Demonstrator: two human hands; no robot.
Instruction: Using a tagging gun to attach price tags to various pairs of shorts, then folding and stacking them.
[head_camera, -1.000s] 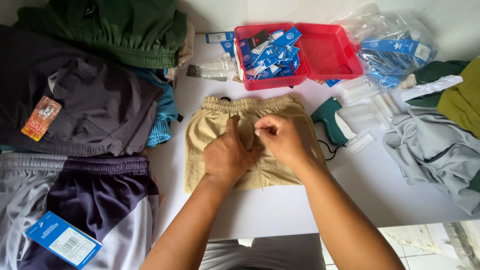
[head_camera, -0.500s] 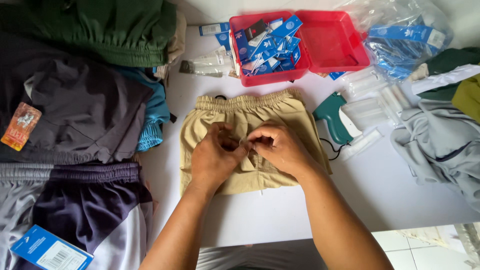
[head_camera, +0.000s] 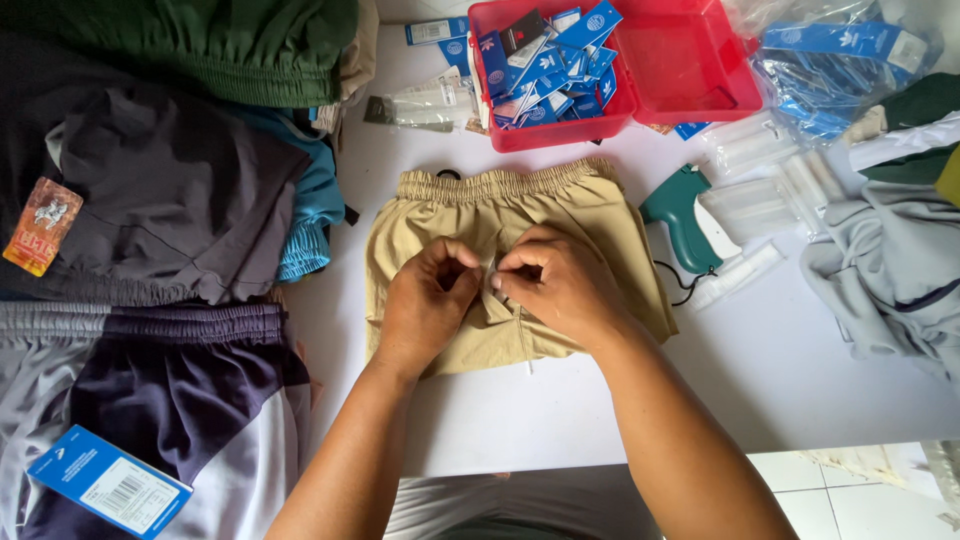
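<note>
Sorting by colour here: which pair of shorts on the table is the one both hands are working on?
The khaki shorts at the centre, pinched by left hand and right hand; other garments lie untouched.

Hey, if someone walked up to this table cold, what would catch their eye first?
Probably the tan shorts spread flat at the table's centre, with the left hand and right hand pinching the fabric at their middle. Just behind them sits a bright red tray heaped on its left side with blue tags, and a teal tagging gun lies right of the shorts.
</note>
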